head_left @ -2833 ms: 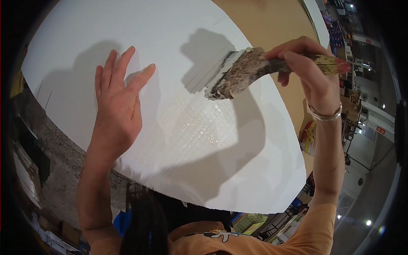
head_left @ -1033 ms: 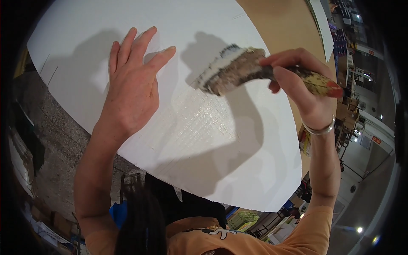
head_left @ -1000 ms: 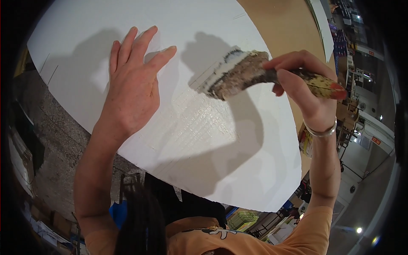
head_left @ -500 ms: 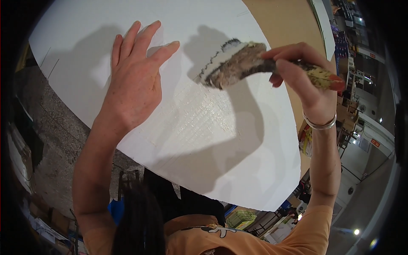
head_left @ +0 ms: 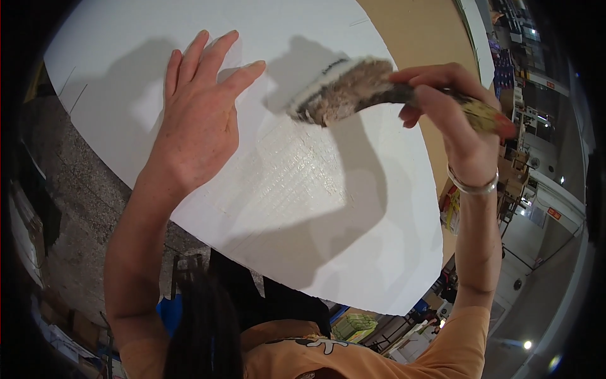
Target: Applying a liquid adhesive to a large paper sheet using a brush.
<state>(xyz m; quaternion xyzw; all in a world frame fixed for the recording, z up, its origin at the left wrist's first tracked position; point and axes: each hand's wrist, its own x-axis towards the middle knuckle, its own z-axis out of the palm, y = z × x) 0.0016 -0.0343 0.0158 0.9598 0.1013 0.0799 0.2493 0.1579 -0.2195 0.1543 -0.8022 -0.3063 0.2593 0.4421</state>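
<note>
Working the wet patch (head_left: 303,170) well would seem to call for light, even strokes, with the whole width of the bristles meeting the sheet (head_left: 391,259) at a shallow angle — leaning on one corner could leave ridges among the shiny streaks. The brush (head_left: 344,88) is at the upper edge of that patch, over the white sheet, slightly blurred; whether its bristles press down or skim just above, I cannot tell. The right hand (head_left: 459,123) grips its handle (head_left: 483,115) between thumb and curled fingers, wrist ringed by a bangle (head_left: 473,183), forearm rising from the lower right. The left hand (head_left: 202,129) lies palm down near the sheet's left side, fingers spread and holding nothing — a sensible brace against slipping, provided it keeps clear of the wet area. Its forearm comes up from the lower left, elbow bent outward.
</note>
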